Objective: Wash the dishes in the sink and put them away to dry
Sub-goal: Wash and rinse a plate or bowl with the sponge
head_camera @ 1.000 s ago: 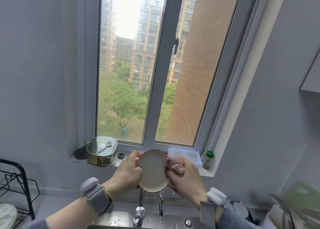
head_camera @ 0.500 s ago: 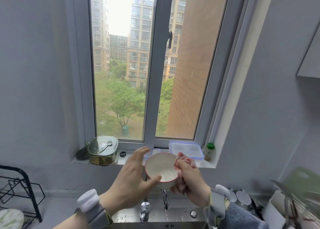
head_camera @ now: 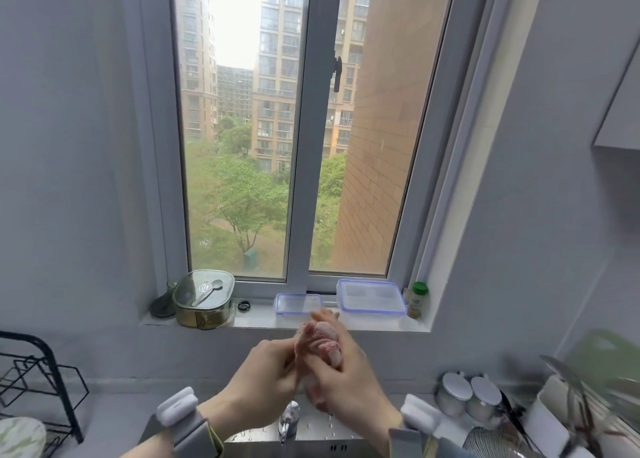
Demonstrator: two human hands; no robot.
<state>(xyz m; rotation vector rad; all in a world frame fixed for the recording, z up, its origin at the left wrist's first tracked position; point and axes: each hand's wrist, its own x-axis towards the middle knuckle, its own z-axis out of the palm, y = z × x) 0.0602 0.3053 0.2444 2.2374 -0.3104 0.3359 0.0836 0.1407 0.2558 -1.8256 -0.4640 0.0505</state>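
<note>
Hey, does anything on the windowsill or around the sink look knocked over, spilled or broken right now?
Nothing stands out. The containers and green-capped bottle sit upright on the windowsill; only water drops lie by the faucet.

The sink (head_camera: 311, 437) is cut off by the bottom edge, so its basin is not seen. The lower part of the pink cloth (head_camera: 317, 345) is covered by the right hand (head_camera: 341, 378). The utensils (head_camera: 585, 398) at the lower right are blurred beyond telling.

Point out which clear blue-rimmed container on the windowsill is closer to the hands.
The smaller container, left of the larger container, directly behind the raised fingers.
</note>
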